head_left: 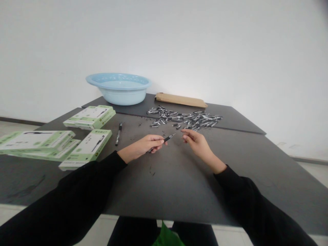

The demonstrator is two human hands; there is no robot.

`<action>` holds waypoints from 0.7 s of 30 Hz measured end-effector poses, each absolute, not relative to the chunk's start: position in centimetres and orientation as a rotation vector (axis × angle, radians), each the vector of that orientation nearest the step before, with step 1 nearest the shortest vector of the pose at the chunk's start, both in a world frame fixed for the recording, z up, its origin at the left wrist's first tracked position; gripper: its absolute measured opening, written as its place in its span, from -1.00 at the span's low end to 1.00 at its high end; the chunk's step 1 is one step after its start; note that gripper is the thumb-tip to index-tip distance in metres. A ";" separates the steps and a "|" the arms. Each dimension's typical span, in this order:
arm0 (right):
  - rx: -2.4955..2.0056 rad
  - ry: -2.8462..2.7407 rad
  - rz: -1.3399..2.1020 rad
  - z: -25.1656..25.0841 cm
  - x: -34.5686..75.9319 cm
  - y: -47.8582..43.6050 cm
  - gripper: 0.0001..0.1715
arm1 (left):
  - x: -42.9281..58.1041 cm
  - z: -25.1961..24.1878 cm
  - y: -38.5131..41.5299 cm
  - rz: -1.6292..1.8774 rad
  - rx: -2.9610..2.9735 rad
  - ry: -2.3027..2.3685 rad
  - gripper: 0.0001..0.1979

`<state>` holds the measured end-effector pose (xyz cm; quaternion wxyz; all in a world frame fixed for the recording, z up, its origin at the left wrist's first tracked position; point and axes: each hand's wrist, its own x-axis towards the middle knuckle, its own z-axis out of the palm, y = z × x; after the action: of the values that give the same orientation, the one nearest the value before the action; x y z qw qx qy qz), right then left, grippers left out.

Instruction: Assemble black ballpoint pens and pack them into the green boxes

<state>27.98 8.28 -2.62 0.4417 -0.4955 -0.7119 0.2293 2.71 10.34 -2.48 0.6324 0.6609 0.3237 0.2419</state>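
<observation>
Black and slim, a pen (pixel 168 138) is gripped in the left hand (pixel 145 145) above the dark tabletop (pixel 169 191), its pointed tip directed toward the right hand (pixel 198 143). The hands are held apart; the right one's fingers are curled near the tip (whether anything small is pinched there cannot be told). Beyond, pen parts (pixel 202 120) are heaped; green-and-white boxes (pixel 88 147) are laid at left.

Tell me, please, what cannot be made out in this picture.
In the head view:
Pen: middle hidden by the left hand.
Pile: overlapping pieces, too small to count.
Leftmost boxes: ends cut off by the left edge.
Their fine print: blurred and too small.
Basin: floor hidden by its near wall.
</observation>
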 end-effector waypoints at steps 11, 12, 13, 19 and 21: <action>-1.006 -1.379 1.021 -1.7 26.5 7.5 -0.73 | 3.3 -2.3 9.6 0.493 1.539 0.759 -0.68; -1.004 -1.355 1.029 -1.7 26.4 7.4 -0.73 | 3.4 -2.2 9.5 0.490 1.538 0.768 -0.68; -1.007 -1.338 1.034 -1.6 26.4 7.4 -0.73 | 3.4 -2.1 9.5 0.490 1.538 0.773 -0.68; -1.052 -1.319 1.043 -1.5 25.9 6.9 -0.69 | 3.4 -2.2 9.5 0.490 1.535 0.752 -0.67; -1.051 -1.321 1.045 -1.6 25.7 6.9 -0.68 | 3.4 -2.2 9.5 0.488 1.537 0.758 -0.67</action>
<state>25.69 6.86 -1.59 0.5465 -0.4435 -0.5573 0.4406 3.41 9.50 -2.23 0.6288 0.6708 0.3306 0.2129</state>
